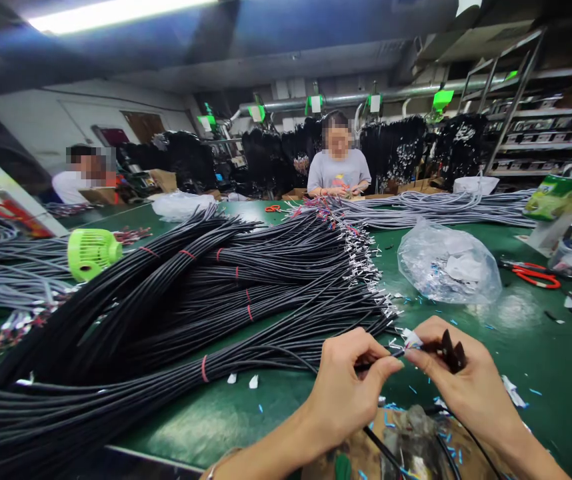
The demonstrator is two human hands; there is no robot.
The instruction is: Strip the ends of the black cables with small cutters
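Observation:
My left hand (pixel 349 387) pinches a thin black cable (pixel 373 363) close to its end, fingers closed round it. My right hand (pixel 459 380) meets it from the right, thumb and forefinger pinched on the cable's white terminal tip (pixel 409 339); small dark pieces (pixel 451 350) stick up between its fingers. Both hands hover over the green table (pixel 246 413) near its front edge. A large heap of bundled black cables (pixel 191 300), tied with red bands, spreads to the left, its terminal ends pointing toward my hands.
A clear plastic bag of small parts (pixel 449 267) lies right of centre. Red-handled scissors (pixel 533 273) and containers sit far right. A green fan (pixel 91 253) stands left. Grey cables (pixel 441 207) lie at the back, where a person (pixel 339 170) works; another person (pixel 83 177) sits far left.

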